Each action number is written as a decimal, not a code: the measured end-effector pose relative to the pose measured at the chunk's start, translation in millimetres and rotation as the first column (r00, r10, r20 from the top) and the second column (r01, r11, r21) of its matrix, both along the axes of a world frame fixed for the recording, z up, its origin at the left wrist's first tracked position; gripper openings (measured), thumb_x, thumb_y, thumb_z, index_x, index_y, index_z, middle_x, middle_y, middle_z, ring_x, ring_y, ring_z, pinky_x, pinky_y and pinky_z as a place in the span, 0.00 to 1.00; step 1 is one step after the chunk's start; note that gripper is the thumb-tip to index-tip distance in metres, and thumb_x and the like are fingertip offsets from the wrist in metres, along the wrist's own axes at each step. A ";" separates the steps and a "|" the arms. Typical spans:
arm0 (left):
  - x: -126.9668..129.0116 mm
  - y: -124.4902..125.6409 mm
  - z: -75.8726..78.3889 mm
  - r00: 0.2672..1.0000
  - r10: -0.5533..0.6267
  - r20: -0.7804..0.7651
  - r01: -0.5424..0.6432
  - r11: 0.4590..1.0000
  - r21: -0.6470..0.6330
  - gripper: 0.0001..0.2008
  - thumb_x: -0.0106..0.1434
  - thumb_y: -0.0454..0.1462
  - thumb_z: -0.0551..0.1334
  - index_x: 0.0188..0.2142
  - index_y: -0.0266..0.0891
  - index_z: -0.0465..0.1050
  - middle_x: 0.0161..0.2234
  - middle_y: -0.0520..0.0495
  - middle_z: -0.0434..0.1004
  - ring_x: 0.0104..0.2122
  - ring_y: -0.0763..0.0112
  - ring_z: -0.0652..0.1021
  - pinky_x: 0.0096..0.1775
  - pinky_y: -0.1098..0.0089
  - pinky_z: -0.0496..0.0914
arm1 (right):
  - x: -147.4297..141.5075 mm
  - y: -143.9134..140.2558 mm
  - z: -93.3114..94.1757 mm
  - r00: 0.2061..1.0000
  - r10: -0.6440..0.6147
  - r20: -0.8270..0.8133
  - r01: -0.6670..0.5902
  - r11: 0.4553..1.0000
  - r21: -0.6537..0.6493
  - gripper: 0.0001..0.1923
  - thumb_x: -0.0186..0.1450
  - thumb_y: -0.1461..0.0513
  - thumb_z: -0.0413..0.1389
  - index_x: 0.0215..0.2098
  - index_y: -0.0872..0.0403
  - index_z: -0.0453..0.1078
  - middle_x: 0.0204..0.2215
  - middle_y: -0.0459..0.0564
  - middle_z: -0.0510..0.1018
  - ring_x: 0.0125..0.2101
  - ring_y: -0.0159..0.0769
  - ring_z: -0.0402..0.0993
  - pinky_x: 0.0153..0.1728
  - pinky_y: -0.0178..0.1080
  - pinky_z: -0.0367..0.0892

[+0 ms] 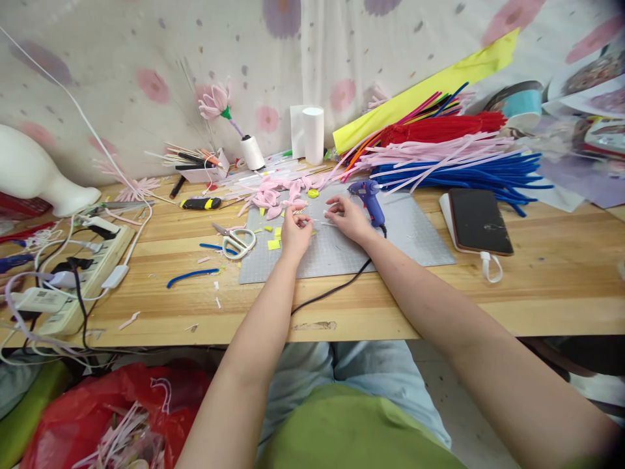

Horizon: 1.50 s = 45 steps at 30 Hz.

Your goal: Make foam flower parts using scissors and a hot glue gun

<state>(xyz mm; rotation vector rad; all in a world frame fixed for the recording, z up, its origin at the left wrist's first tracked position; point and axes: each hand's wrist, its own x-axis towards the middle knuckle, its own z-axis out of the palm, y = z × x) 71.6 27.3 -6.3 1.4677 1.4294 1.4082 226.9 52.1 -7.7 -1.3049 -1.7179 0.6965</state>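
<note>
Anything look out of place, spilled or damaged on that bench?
By the right hand, the glue gun lies on the mat, apparently sideways rather than stood up. Blue offcuts lie loose left of the mat, cords tangle around the power strip, and a seemingly worn patch mars the tabletop near its front edge.

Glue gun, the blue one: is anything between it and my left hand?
Yes. Your right hand is in the way, over the mat, between your left hand and the glue gun.
</note>
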 end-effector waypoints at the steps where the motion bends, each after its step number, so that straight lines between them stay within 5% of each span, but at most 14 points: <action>1: -2.3 -0.7 1.7 1.000 0.021 0.009 -0.021 1.000 0.014 0.18 0.50 0.29 0.62 0.41 0.41 0.61 0.26 0.56 0.72 0.25 0.78 0.69 0.34 0.72 0.64 | 2.5 0.1 0.8 0.997 -0.050 0.062 0.048 0.998 0.027 0.13 0.57 0.62 0.54 0.41 0.52 0.66 0.31 0.48 0.77 0.37 0.38 0.70 0.41 0.43 0.64; 4: -10.2 -3.3 8.1 0.998 0.056 0.030 -0.058 0.996 0.068 0.18 0.51 0.29 0.61 0.41 0.42 0.61 0.26 0.55 0.72 0.27 0.78 0.71 0.37 0.73 0.65 | 8.5 -0.2 3.2 0.962 -0.102 0.252 0.082 0.993 0.088 0.09 0.57 0.63 0.54 0.38 0.52 0.69 0.31 0.50 0.78 0.42 0.43 0.68 0.44 0.47 0.62; 8: -17.7 -5.9 14.6 0.998 0.060 0.012 -0.060 0.993 0.105 0.17 0.52 0.29 0.61 0.41 0.42 0.61 0.27 0.54 0.72 0.29 0.76 0.72 0.39 0.72 0.66 | 10.6 -2.4 3.8 0.933 -0.015 0.359 -0.023 0.994 0.103 0.11 0.57 0.63 0.55 0.38 0.52 0.72 0.38 0.52 0.78 0.45 0.45 0.66 0.47 0.49 0.61; 13: -19.9 -6.1 14.7 0.999 0.044 -0.003 -0.044 0.993 0.105 0.17 0.51 0.29 0.61 0.41 0.42 0.61 0.28 0.54 0.72 0.29 0.76 0.72 0.39 0.72 0.66 | 9.9 -8.7 7.3 0.953 0.070 0.296 -0.127 0.976 0.179 0.22 0.53 0.68 0.53 0.47 0.52 0.70 0.49 0.50 0.74 0.52 0.43 0.64 0.55 0.47 0.57; 17: -17.9 -8.2 12.8 0.999 0.005 -0.032 -0.002 0.995 0.099 0.19 0.50 0.29 0.60 0.42 0.42 0.61 0.27 0.54 0.71 0.29 0.76 0.71 0.39 0.72 0.65 | 1.9 -15.7 13.5 0.979 0.060 0.193 -0.098 0.975 0.198 0.17 0.56 0.64 0.54 0.44 0.53 0.71 0.44 0.52 0.76 0.48 0.42 0.67 0.52 0.46 0.59; 23: -12.5 -10.1 10.7 0.997 -0.056 -0.048 0.059 0.996 0.062 0.19 0.51 0.30 0.62 0.42 0.41 0.62 0.29 0.52 0.73 0.29 0.76 0.72 0.39 0.71 0.67 | -21.2 -19.6 15.3 0.988 0.155 0.005 -0.155 0.987 0.033 0.16 0.54 0.63 0.57 0.41 0.53 0.67 0.29 0.46 0.77 0.33 0.35 0.72 0.41 0.41 0.64; 28: -9.0 -5.0 7.2 0.988 0.126 0.093 -0.124 0.992 -0.034 0.16 0.54 0.32 0.61 0.44 0.41 0.65 0.48 0.44 0.72 0.34 0.75 0.76 0.39 0.70 0.70 | -30.1 -17.4 13.4 0.929 0.050 -0.367 -0.129 0.972 -0.195 0.20 0.49 0.59 0.60 0.38 0.52 0.62 0.22 0.40 0.73 0.24 0.31 0.69 0.31 0.37 0.65; 32: -0.7 -7.2 5.5 0.989 0.017 0.144 -0.003 0.995 -0.101 0.06 0.56 0.35 0.60 0.35 0.38 0.71 0.38 0.45 0.76 0.34 0.71 0.77 0.39 0.67 0.71 | -33.7 -17.2 12.0 0.848 0.009 -0.530 -0.178 0.947 -0.269 0.25 0.44 0.54 0.63 0.36 0.51 0.59 0.24 0.40 0.73 0.24 0.30 0.70 0.31 0.37 0.66; 40: 4.2 -8.8 8.7 0.943 0.040 0.329 0.017 0.986 -0.168 0.03 0.57 0.34 0.59 0.28 0.37 0.70 0.30 0.49 0.77 0.31 0.74 0.77 0.37 0.70 0.72 | -37.9 -17.7 20.2 0.864 0.091 -0.496 -0.251 0.931 -0.265 0.22 0.44 0.57 0.65 0.33 0.52 0.60 0.24 0.41 0.75 0.28 0.31 0.73 0.35 0.40 0.69; 43: -6.4 -2.6 9.4 0.926 0.098 0.365 -0.042 0.986 -0.159 0.03 0.58 0.33 0.57 0.28 0.37 0.67 0.29 0.50 0.75 0.33 0.74 0.78 0.36 0.71 0.72 | -9.8 -21.2 44.4 0.910 0.195 -0.366 -0.299 0.920 -0.254 0.19 0.44 0.59 0.65 0.31 0.54 0.66 0.30 0.47 0.77 0.31 0.33 0.73 0.36 0.40 0.69; 45: -15.3 0.5 9.9 0.937 0.120 0.328 -0.076 0.987 -0.143 0.03 0.58 0.33 0.56 0.29 0.37 0.66 0.29 0.50 0.75 0.32 0.74 0.78 0.34 0.73 0.72 | 22.9 -24.3 61.0 0.913 0.315 -0.258 -0.390 0.859 -0.331 0.16 0.47 0.55 0.64 0.30 0.54 0.69 0.30 0.49 0.77 0.31 0.35 0.73 0.34 0.41 0.70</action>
